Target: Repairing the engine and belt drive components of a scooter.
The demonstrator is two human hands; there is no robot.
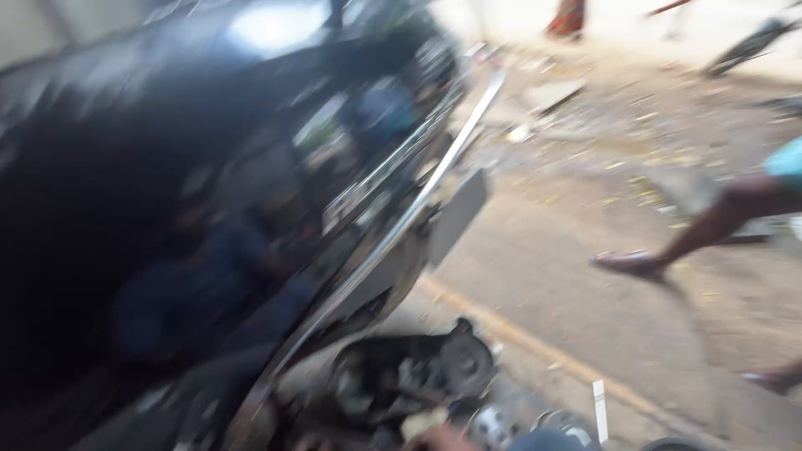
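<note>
**Glossy black car body beside a littered yard, hands barely in view**

The whole frame is smeared by motion. A shiny black car body panel (167, 209) fills the left and centre, mirroring dim blue and dark shapes. Its right-hand edge is marked by a bright chrome trim strip (418, 200), which runs diagonally from the upper centre down to the lower centre. A flat grey plate (458, 213) juts out just beside that strip at mid-frame.

Right of the trim lies open concrete ground (585, 276), crossed by a yellowish painted line (535, 342) and strewn with scraps and leaves toward the upper right. Another person's bare leg and sandalled foot (660, 255) reach in from the right edge; a second foot (773, 380) shows lower right.

Below the panel's edge, at lower centre, sit dark mechanical parts (418, 372), including a round black piece. At the bottom edge a sliver of skin, perhaps a hand (443, 440), lies just below those parts; which hand it is, and whether its fingers are spread or closed, cannot be told.
</note>
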